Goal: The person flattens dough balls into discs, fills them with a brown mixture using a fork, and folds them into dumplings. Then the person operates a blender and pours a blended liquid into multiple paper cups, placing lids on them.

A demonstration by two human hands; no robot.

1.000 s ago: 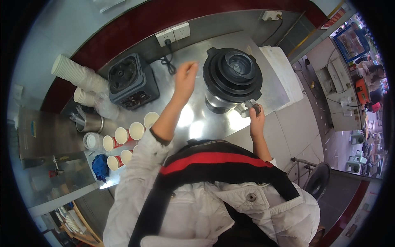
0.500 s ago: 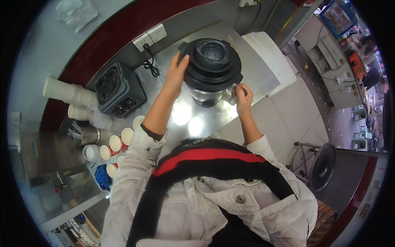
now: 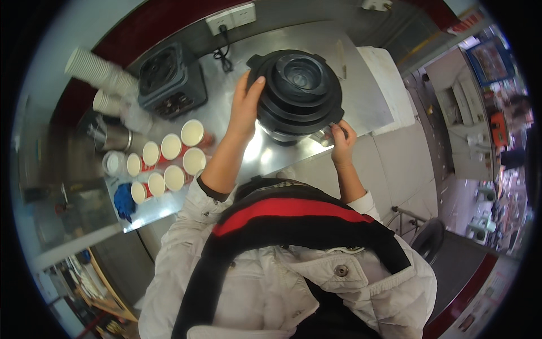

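Observation:
A blender jug (image 3: pixel 298 85) with a wide, stepped black lid is held up in front of me, above the steel counter. Its clear lower part shows only as a strip under the lid. On the lid's left edge rests my left hand (image 3: pixel 247 104), thumb on top and fingers curled round the side. My right hand (image 3: pixel 342 142) is closed round the jug's handle at the lower right; the lid's rim partly covers the handle. Left of the jug stands the dark grey blender base (image 3: pixel 172 82), with nothing on top of it.
Two rows of red paper cups (image 3: pixel 171 147) with pale insides stand on the steel counter (image 3: pixel 361 96). Behind them are stacked cups (image 3: pixel 101 70), a metal container (image 3: pixel 113 135) and a blue cloth-like bundle (image 3: pixel 124 200). A power socket (image 3: pixel 231 18) is on the wall.
My view has shifted, bringing both rows of cups into sight. The jug appears slightly larger and farther right, its handle more covered by the lid. Both hands keep their hold.

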